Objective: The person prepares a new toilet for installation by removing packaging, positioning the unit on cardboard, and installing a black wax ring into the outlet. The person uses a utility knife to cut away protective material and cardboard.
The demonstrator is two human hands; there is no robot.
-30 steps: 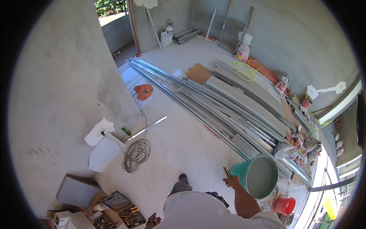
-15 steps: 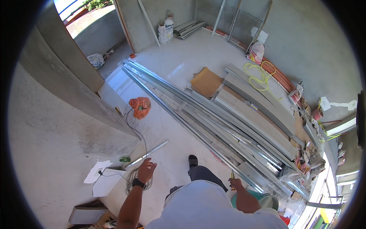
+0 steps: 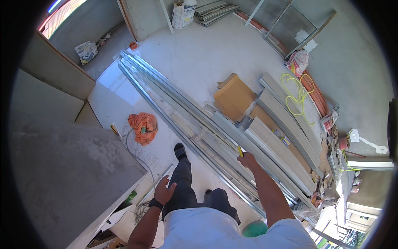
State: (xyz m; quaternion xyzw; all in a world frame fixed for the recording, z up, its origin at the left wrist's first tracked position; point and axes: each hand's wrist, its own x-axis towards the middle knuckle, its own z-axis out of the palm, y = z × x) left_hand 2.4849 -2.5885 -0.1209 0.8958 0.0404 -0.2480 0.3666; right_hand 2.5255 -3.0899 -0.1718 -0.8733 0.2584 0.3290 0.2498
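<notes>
Holding a yellow tool [image 3: 240, 152] in the right hand [image 3: 247, 160], nearer the metal profiles [image 3: 184, 103] (slanting far left to near right); carrying nothing in the loose left hand [image 3: 165, 191].

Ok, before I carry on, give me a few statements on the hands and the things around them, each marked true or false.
1. The right hand holds a small yellow object. True.
2. The left hand holds the orange bundle. False: that hand is loosely open, and the bundle lies apart from it on the floor.
3. A dark wristband is on the right wrist. False: it is on the left wrist.
4. The brown cardboard lies left of the reddish pipes. True.
</notes>
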